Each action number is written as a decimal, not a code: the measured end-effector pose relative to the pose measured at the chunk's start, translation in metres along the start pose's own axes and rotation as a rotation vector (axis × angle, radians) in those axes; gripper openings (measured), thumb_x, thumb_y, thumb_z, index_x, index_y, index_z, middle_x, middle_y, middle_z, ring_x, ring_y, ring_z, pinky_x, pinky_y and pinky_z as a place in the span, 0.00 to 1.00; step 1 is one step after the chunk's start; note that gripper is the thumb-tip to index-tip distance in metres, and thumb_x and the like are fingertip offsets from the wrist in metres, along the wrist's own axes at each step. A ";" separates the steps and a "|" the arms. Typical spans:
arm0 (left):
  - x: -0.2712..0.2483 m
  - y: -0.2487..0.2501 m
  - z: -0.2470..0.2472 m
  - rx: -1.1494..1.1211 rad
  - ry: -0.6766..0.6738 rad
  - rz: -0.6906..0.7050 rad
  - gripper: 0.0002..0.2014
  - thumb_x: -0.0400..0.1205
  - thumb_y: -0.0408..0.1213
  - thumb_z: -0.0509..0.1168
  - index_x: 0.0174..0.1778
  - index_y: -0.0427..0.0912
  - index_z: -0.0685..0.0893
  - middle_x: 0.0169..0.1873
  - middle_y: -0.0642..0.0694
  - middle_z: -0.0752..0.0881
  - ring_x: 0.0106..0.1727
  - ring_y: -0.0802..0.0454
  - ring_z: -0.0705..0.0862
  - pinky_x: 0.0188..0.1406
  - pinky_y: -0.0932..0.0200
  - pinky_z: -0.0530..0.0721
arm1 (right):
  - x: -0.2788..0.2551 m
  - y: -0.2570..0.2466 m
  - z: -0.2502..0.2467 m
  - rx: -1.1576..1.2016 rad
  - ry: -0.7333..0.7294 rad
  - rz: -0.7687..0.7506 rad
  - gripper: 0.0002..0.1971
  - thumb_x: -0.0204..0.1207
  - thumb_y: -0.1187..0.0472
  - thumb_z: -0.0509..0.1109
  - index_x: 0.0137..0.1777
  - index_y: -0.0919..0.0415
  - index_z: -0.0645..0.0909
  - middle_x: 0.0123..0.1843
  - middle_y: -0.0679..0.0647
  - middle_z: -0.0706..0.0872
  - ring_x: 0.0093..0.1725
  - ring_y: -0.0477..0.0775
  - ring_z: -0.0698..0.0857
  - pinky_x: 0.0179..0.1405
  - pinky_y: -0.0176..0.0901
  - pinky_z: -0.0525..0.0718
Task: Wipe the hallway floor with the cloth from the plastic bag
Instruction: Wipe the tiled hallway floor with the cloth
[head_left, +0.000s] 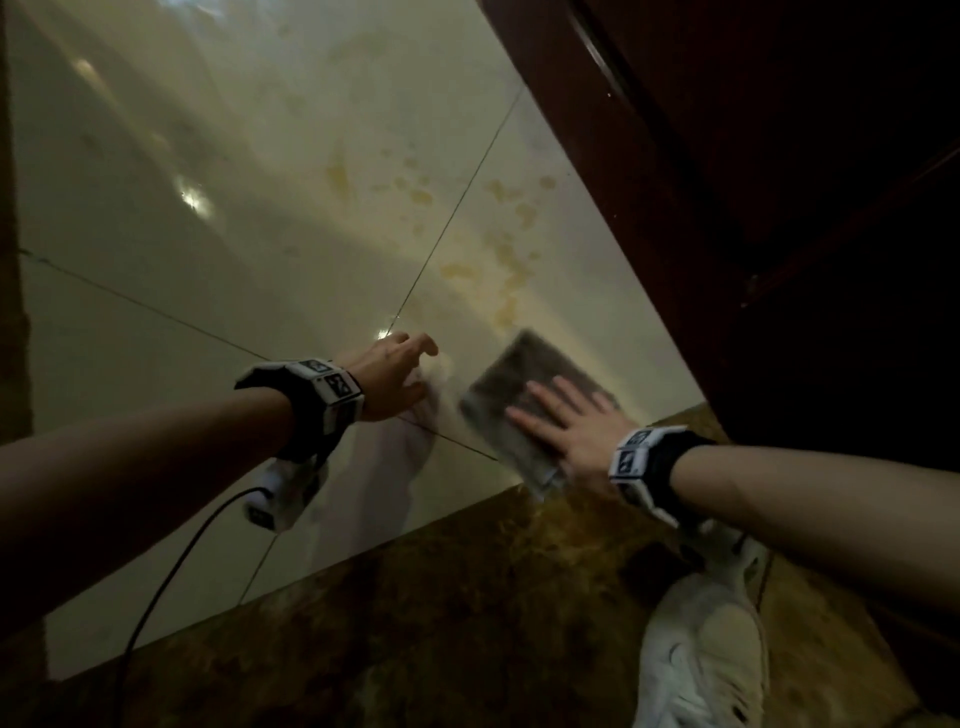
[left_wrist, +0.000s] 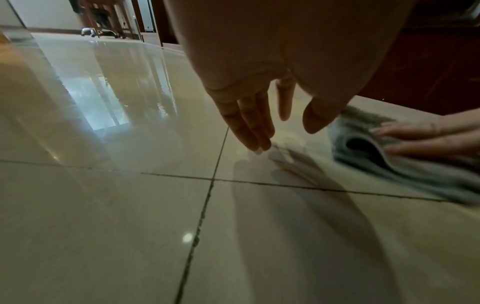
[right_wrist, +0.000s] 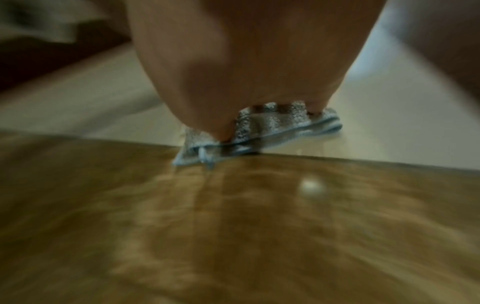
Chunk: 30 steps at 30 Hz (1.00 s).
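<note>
A folded grey cloth (head_left: 519, 400) lies flat on the glossy cream floor tiles (head_left: 208, 291), close to a dark wooden door. My right hand (head_left: 563, 423) presses down on the cloth with straight, spread fingers. In the left wrist view the cloth (left_wrist: 376, 156) shows folded layers under those fingers (left_wrist: 415, 133). The right wrist view shows the cloth (right_wrist: 272, 127) under my palm, blurred. My left hand (head_left: 395, 379) hovers just above the tiles to the cloth's left, fingers (left_wrist: 249, 123) straight and relaxed, holding nothing. Yellowish stains (head_left: 498, 249) spot the tiles beyond the cloth.
A dark red-brown wooden door (head_left: 753, 182) runs along the right. A brown marbled floor strip (head_left: 415, 623) borders the cream tiles near me, with my white shoe (head_left: 706, 649) on it. A black cable (head_left: 171, 566) hangs from my left wrist. Chair legs (left_wrist: 103, 22) stand far down the hall.
</note>
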<state>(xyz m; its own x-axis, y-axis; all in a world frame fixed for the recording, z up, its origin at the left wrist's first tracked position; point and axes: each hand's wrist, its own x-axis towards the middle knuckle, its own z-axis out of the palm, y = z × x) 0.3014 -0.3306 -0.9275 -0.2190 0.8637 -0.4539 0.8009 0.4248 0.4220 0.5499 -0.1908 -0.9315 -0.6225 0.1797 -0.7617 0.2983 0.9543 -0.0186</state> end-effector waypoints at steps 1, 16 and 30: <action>0.000 -0.001 0.001 0.002 -0.003 0.004 0.23 0.82 0.42 0.66 0.74 0.48 0.71 0.63 0.44 0.78 0.57 0.47 0.81 0.51 0.56 0.78 | -0.002 0.017 0.002 0.068 0.008 0.084 0.43 0.83 0.45 0.60 0.81 0.32 0.27 0.85 0.48 0.25 0.85 0.60 0.31 0.82 0.66 0.42; -0.009 0.009 -0.006 0.093 -0.016 -0.015 0.21 0.82 0.46 0.64 0.71 0.52 0.74 0.61 0.49 0.82 0.54 0.48 0.84 0.50 0.55 0.83 | -0.001 -0.095 -0.004 -0.035 -0.022 -0.213 0.46 0.80 0.48 0.67 0.85 0.36 0.35 0.84 0.56 0.24 0.80 0.70 0.24 0.73 0.80 0.29; 0.009 0.041 -0.061 0.225 0.061 -0.047 0.17 0.85 0.45 0.62 0.70 0.49 0.78 0.65 0.44 0.83 0.64 0.41 0.81 0.48 0.57 0.72 | 0.015 -0.113 -0.073 -0.620 -0.252 -0.499 0.33 0.85 0.42 0.53 0.85 0.34 0.39 0.88 0.54 0.34 0.86 0.63 0.38 0.81 0.73 0.45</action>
<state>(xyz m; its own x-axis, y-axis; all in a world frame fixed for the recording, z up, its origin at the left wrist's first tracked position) 0.2985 -0.2884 -0.8667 -0.2866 0.8624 -0.4174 0.8917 0.3994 0.2128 0.4542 -0.2782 -0.8937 -0.3735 -0.2871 -0.8821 -0.4675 0.8795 -0.0883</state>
